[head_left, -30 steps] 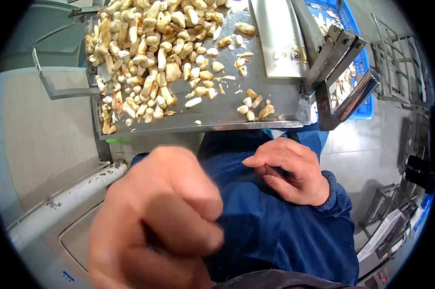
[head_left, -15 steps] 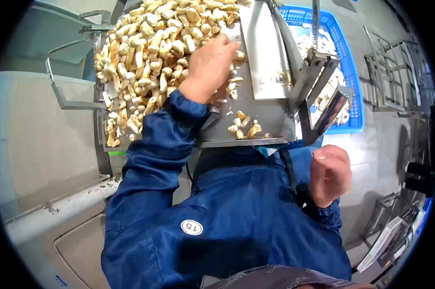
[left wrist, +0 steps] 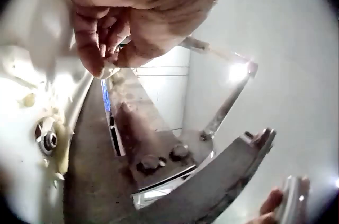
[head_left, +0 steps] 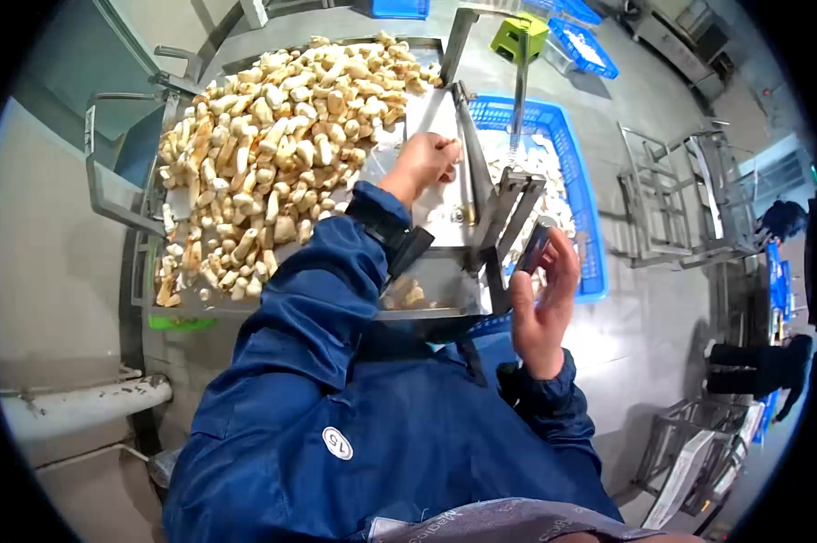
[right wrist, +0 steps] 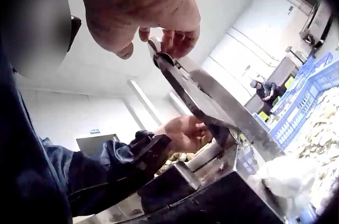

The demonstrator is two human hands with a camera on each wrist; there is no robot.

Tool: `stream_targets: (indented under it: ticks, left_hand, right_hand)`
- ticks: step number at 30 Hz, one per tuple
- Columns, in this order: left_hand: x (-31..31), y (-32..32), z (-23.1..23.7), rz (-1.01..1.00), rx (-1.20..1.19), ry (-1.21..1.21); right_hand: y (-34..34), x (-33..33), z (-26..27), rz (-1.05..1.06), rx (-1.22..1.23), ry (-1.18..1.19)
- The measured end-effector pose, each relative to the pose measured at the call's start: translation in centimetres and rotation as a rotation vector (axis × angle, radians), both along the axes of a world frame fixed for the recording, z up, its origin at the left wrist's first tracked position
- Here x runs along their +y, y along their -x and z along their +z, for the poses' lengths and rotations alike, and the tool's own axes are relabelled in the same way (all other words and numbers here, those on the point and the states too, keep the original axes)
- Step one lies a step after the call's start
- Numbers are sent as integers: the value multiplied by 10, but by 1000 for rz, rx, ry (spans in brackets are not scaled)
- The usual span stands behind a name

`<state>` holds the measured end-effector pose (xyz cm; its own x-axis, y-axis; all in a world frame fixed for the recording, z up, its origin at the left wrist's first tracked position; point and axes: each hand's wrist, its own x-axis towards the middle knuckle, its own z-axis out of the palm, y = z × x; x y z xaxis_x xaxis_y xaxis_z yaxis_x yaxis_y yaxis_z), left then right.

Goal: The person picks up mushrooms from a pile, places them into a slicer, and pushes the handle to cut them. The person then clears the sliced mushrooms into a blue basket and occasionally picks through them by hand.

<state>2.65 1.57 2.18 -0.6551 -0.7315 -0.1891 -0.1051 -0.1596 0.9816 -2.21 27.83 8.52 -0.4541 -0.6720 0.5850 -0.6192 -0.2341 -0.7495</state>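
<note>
My left hand (head_left: 419,165) is over the white board (head_left: 444,222) of a hand-lever slicer, beside its long metal arm (head_left: 471,145). Thumb and fingertips pinch a small pale mushroom piece (left wrist: 108,70), mostly hidden by the fingers. At the lever's handle (head_left: 533,249) is my right hand (head_left: 546,303), its fingers curled against the grip and its thumb standing apart. From the right wrist, these fingers show behind the handle's end (right wrist: 153,47). A large heap of mushrooms (head_left: 281,136) covers the metal tray left of the board.
A blue basket (head_left: 589,244) of pale slices stands right of the slicer. Several mushroom pieces (head_left: 406,294) lie near the tray's front edge. Metal racks (head_left: 662,195) stand farther right, where another person (head_left: 766,366) shows. A spring (head_left: 520,100) rises above the slicer's pivot.
My left hand has gone from low near the camera to the heap, then right onto the board. My right hand has moved up to the lever handle. The head view has shifted.
</note>
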Motion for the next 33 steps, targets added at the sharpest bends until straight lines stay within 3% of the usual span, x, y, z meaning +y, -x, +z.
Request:
stream_targets:
  ticks: [2,3,4,6,9,13,15,19,22,24,26,30,31,33]
  left_hand:
    - [-5,15,-23,-47,1,305]
    - [1,19,-23,8,-3,342]
    - [3,22,-26,164,-7,685]
    - [12,15,-11,134,-71,449]
    - [11,5,-7,136,16,459]
    - [10,6,-2,115,-37,350]
    - [2,19,-34,135,54,386]
    - [6,12,-12,81,48,259]
    - [6,10,-17,72,70,228]
    - [9,9,-7,88,78,208]
    - [8,11,-13,92,69,240]
    - [10,8,-7,55,-12,344]
    - [5,17,-33,106,8,473]
    - [7,16,-32,71,26,394]
  right_hand:
    - [-6,-9,7,79,-107,-23]
    - [-10,-14,9,94,-170,-7]
    - [-11,-18,9,109,-237,8]
    - [-6,-24,12,99,-179,-32]
    - [-3,-37,3,116,-202,3]
    - [-3,-48,10,125,-284,68]
    - [-2,-49,25,110,-320,20]
    - [-2,-55,47,111,-443,9]
    - [-5,-47,10,157,-455,131]
    - [-5,-36,-43,138,-180,212]
    - [-9,-30,-70,58,-100,170]
    - [0,-46,21,148,-426,10]
    - [-4,-51,37,136,-489,38]
    - [-6,-50,34,177,-535,93]
